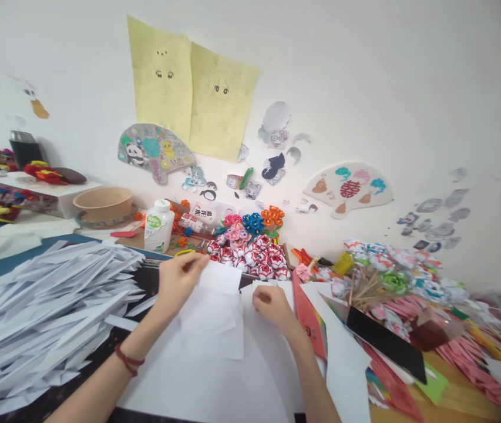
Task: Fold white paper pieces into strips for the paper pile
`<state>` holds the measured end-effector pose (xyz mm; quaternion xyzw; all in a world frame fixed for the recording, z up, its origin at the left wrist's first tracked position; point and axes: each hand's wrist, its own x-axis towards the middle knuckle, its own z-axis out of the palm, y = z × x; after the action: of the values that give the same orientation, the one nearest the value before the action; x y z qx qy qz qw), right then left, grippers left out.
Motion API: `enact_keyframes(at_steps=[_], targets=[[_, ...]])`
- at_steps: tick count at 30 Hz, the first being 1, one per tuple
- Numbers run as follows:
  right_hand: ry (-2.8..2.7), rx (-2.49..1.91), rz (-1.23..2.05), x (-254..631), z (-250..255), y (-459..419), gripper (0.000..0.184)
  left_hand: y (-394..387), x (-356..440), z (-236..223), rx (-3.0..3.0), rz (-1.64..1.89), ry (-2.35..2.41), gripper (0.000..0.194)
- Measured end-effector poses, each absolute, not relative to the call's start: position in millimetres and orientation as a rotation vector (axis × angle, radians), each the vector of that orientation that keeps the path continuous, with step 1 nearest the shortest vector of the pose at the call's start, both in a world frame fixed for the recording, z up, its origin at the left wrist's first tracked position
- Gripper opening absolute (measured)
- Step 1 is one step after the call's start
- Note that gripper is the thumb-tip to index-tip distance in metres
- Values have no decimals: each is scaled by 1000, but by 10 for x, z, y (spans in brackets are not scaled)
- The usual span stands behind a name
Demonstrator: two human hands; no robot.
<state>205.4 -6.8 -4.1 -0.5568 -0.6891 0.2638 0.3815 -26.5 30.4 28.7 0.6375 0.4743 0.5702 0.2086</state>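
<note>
My left hand (178, 281) pinches the top left corner of a small white sheet of paper (215, 314) and lifts its upper part off the table. My right hand (272, 305) rests curled on the right side of the same sheet, fingers bent and pressing the paper down. The sheet lies on larger white sheets (215, 382) spread across the dark table. A red cord bracelet (127, 359) sits on my left wrist.
A big heap of folded white paper strips (43, 305) fills the left. Behind the hands stand a white bottle (158, 226), a brown bowl (103, 204) and red-and-white paper flowers (254, 255). To the right lie a black phone (385, 341), coloured paper and flowers on sticks (391, 276).
</note>
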Motion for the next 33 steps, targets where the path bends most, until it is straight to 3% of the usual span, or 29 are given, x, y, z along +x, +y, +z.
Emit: enact_keyframes(at_steps=[5,9,17,26,29,33], targets=[[-1697,-1268,853,1897,-94,-55,14,317,-177,221,1225,1527,1088,36],[-1549,-1042,1013,1756,-88,-71,35,197,16,141,1157,1310,966,38],[-1404,-983,1042,1785,61,-86,49,149,123,85,1315,1068,856,25],[-1363,-989,1121,1790,51,-112,58,152,115,71,1360,1044,846,23],[-1328,-984,1103,1802,62,-109,55,125,111,109,1629,1101,916,26],[-1345,-1045,1044,1817,82,-121,47,48,122,180,1945,1112,873,47]])
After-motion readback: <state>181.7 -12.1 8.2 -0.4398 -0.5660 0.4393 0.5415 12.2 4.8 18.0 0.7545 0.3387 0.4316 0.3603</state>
